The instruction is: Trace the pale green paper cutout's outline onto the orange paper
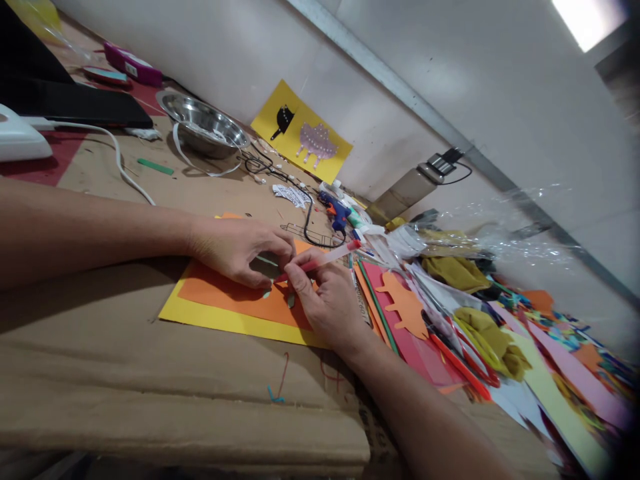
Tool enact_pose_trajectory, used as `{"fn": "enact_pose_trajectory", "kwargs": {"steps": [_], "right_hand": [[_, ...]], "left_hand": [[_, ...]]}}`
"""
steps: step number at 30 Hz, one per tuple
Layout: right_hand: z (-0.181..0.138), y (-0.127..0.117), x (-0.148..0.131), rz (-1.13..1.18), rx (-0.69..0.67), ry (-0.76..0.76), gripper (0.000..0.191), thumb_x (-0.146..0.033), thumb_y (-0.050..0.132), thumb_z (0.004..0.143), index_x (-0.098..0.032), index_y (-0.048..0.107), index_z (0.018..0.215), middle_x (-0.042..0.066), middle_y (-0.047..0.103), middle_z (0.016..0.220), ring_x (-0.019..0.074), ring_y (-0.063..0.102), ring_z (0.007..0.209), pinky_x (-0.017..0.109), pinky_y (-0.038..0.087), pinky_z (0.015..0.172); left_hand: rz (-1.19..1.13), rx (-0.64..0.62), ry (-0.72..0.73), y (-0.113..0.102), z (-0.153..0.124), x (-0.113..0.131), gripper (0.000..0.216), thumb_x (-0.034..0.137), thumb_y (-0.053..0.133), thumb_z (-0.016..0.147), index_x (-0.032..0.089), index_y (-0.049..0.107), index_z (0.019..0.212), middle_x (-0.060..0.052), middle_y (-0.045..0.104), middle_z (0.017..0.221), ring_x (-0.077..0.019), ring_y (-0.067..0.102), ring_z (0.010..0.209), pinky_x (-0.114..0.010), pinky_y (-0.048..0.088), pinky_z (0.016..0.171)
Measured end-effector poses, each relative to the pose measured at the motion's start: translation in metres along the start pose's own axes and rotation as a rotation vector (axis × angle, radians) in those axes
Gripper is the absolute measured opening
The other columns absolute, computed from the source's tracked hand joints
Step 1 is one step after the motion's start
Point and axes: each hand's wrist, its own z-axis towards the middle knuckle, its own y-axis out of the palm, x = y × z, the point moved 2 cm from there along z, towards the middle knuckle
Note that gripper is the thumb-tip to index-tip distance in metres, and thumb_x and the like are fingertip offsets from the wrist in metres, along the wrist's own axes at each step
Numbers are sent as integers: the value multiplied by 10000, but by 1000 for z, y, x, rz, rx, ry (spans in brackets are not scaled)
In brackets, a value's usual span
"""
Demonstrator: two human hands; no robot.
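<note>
My right hand [327, 300] is closed on a thin red pen-like tool [330, 256], its tip down against a small grey-green paper piece [267, 267]. My left hand [240, 248] lies over that piece with bent fingers pressing it onto an orange sheet [225, 293]. The orange sheet rests on a yellow sheet [210, 317] on the cardboard-covered table [150, 380]. Part of the paper piece is hidden under my left fingers.
A steel bowl [203, 123], a blue glue gun [337, 212], a black cable [305, 220] and a yellow card [300, 133] sit farther back. Coloured paper, an orange cut-out [405, 307], red scissors [465, 360] and cloth scraps crowd the right. A white device [17, 137] lies far left.
</note>
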Motion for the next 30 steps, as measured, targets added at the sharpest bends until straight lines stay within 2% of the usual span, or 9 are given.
{"fn": "enact_pose_trajectory", "kwargs": {"steps": [15, 25, 30], "right_hand": [[-1, -1, -4, 12, -36, -15, 181, -329, 577, 976, -242, 588, 817, 4, 695, 668, 153, 641, 573, 258, 479, 570], [-3, 0, -5, 123, -116, 57, 192, -363, 561, 985, -244, 575, 835, -2, 675, 648, 144, 613, 513, 245, 444, 495], [-2, -3, -2, 90, -1, 35, 182, -336, 563, 979, -241, 580, 825, -15, 633, 634, 144, 596, 508, 257, 445, 509]], "left_hand": [[-16, 1, 20, 0, 0, 1, 133, 152, 712, 854, 171, 705, 986, -77, 705, 1155, -215, 683, 1071, -275, 482, 1000], [-29, -8, 9, 0, 0, 1, 133, 150, 709, 846, 176, 695, 976, -63, 690, 1128, -213, 679, 1060, -273, 472, 979], [-21, -12, 0, -1, 0, 1, 126, 197, 716, 868, 173, 690, 989, -72, 694, 1142, -218, 677, 1055, -281, 472, 979]]}}
